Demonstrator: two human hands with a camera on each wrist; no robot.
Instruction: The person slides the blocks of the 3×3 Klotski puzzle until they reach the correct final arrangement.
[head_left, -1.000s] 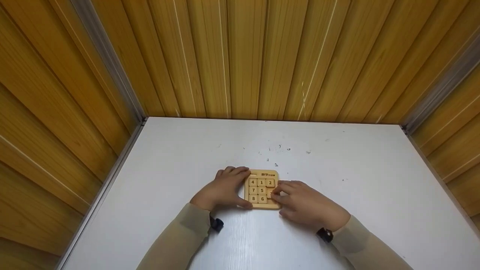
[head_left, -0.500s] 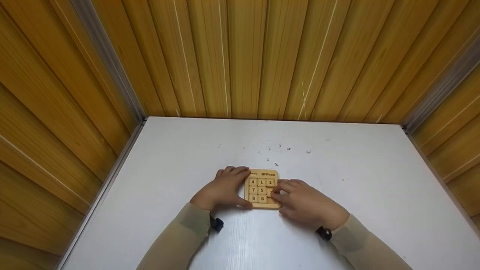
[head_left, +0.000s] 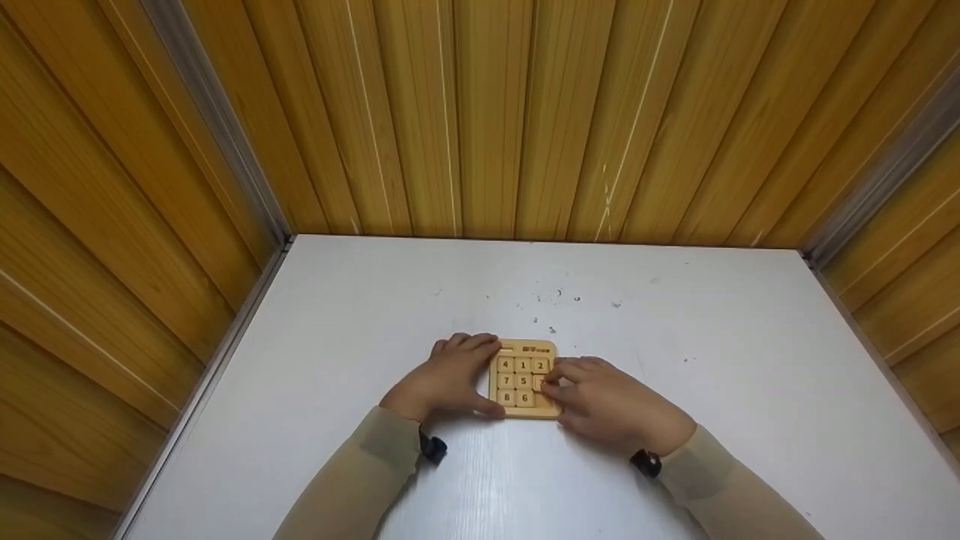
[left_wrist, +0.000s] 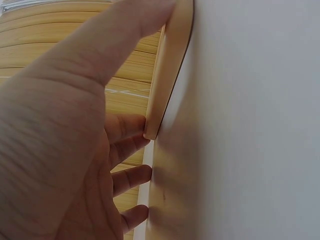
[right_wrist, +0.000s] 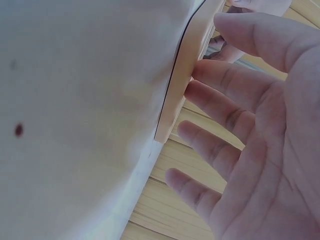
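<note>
A wooden number slide puzzle [head_left: 525, 413] lies flat on the white table, its tiles set in a square frame. My left hand [head_left: 446, 379] grips the frame's left side, fingers at the far corner and thumb at the near corner. In the left wrist view, thumb and index finger meet the frame's edge. My right hand [head_left: 622, 405] has its thumb and index fingertips on a tile [head_left: 537, 383] in the right column, under the 2 tile [head_left: 540, 365]; these fingers partly cover its number. Below that tile is a vacant slot. The right wrist view shows its fingers loosely extended beside the frame.
The white table [head_left: 360, 300] reaches back to a wood-panelled wall [head_left: 487, 120], with similar panels on the left and right. Small dark marks [head_left: 559, 294] dot the tabletop beyond the puzzle. Each wrist wears a black band.
The tile under my right fingertips has slid slightly away from me, up against the 2 tile. My right hand has shifted a little with it; the left hand has stayed put.
</note>
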